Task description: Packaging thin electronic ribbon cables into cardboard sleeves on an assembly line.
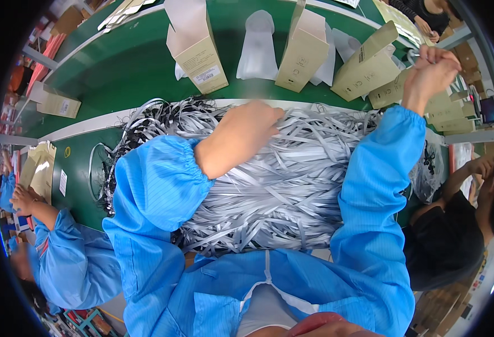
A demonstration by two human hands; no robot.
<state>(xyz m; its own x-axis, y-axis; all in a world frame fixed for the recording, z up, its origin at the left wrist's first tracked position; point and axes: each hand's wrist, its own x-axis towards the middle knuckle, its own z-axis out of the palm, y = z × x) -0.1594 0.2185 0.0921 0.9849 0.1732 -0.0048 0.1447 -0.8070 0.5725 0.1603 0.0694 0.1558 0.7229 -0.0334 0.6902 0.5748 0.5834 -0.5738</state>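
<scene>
Two bare hands in view, both extending from blue elasticated sleeves.

Left hand point(247, 132): laid palm-down on top of the heap of grey flat straps point(275, 185), fingers curled into the strands at the far edge of the heap. Whether any one strap is pinched: cannot tell.

Right hand point(431, 70): raised well clear of the heap, over the far right of the green conveyor belt point(123, 67), fingers drawn together into a narrow grip near a thin grey loop point(412, 56). Whether the loop is actually gripped: cannot tell.

Heap of grey flat straps: spread across the near bench directly in front of the body, between both forearms, black ends showing at its left edge.

Beyond the heap, on the belt: several open tan cartons point(199, 53), upright or tilted, with white pouches point(258, 48) standing between them.

At left: a second person's blue sleeve point(73, 258). At right: another person in a black top point(449, 241), close beside the right elbow.
</scene>
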